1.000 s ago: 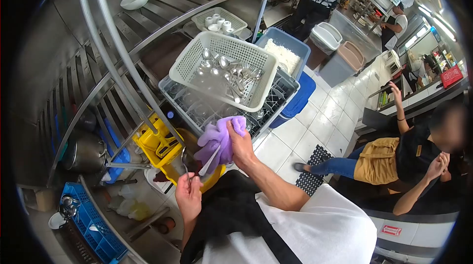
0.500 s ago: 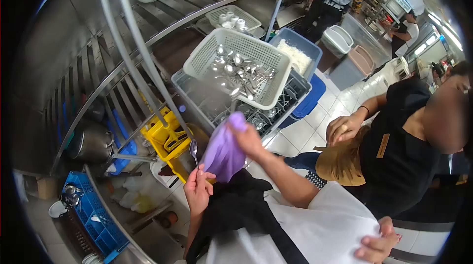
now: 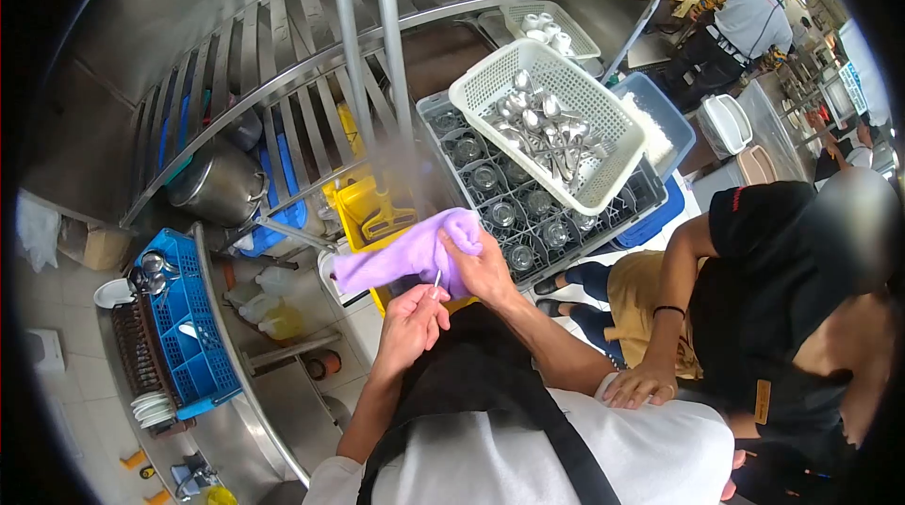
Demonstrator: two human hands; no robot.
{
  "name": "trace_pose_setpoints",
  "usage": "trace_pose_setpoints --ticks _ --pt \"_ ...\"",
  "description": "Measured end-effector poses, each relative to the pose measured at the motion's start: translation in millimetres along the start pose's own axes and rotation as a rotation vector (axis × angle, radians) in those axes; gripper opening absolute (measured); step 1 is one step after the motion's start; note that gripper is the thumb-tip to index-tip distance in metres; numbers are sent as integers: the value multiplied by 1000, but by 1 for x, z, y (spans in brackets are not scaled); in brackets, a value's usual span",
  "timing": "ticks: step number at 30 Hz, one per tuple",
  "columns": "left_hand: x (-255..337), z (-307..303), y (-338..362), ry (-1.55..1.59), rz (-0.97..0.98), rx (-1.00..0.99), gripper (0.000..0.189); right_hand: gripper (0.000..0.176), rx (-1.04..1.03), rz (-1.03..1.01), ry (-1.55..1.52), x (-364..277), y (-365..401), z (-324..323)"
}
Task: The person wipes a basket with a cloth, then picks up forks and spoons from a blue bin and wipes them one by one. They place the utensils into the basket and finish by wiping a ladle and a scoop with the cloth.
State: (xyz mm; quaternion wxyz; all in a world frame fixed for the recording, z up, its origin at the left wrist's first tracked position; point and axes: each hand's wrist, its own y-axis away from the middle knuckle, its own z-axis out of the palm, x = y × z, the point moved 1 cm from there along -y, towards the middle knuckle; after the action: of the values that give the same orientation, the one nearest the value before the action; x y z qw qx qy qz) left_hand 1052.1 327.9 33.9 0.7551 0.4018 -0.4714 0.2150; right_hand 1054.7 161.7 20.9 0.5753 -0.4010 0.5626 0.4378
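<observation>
My left hand (image 3: 410, 324) is closed on the thin handle of a spoon (image 3: 436, 280). The spoon's bowl is hidden behind or inside a purple cloth (image 3: 391, 250). My right hand (image 3: 479, 269) grips that cloth, which is bunched around the spoon's upper end and hangs out to the left. Just beyond my hands a pale perforated basket (image 3: 613, 192) holds many spoons and forks (image 3: 551, 132). It sits tilted on a grey rack (image 3: 436, 111) filled with upturned glasses (image 3: 502, 214).
Below the metal shelf stands a yellow bin (image 3: 363, 203). A blue cutlery caddy (image 3: 203, 364) is at lower left, near a steel pot (image 3: 217, 186). On my right a co-worker in a black shirt (image 3: 764, 269) stands close, one hand (image 3: 641, 384) on my white sleeve.
The spoon's bowl, bare beside the cloth before, is now covered by it as both hands come together. My view has swung left. The co-worker's hand has come onto my sleeve.
</observation>
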Motion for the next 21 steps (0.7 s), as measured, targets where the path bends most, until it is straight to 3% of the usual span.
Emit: trace_pose_setpoints --ticks 2,3,4,5,7,8,10,12,14,15,17,19,20,21 --pt "-6 0 -4 -27 24 11 26 19 52 243 -457 2 9 3" --pt "-15 3 -7 -2 51 -63 24 17 77 307 -507 6 15 6" --pt "-18 -1 -3 15 88 -102 23 19 120 452 -350 25 18 -5" --pt "-17 2 4 0 81 -98 22 24 168 389 -227 12 20 -12" --pt "-18 0 6 -68 45 -105 21 42 293 516 -264 12 9 -38" --pt "-19 -6 5 -124 9 -131 21 41 208 287 -563 4 7 -39" --pt "-15 -2 5 -227 34 -129 21 40 217 248 -598 8 10 -44" --pt "-2 8 8 -282 49 -78 28 36 157 409 -686 -1 28 -41" --pt "-1 16 4 -331 59 -89 31 36 29 476 -415 13 58 -25" --pt "-4 16 3 -320 64 -86 31 32 39 444 -469 23 67 -18" --pt "-9 7 9 -403 -3 -155 31 26 29 460 -229 22 55 -46" --pt "2 -28 24 -308 73 26 28 34 171 398 -68 15 35 -76" --pt "-18 -72 9 -336 383 179 24 42 195 334 -57 6 22 -95" --pt "-28 -128 0 -134 524 399 15 47 261 298 79 6 8 -119"
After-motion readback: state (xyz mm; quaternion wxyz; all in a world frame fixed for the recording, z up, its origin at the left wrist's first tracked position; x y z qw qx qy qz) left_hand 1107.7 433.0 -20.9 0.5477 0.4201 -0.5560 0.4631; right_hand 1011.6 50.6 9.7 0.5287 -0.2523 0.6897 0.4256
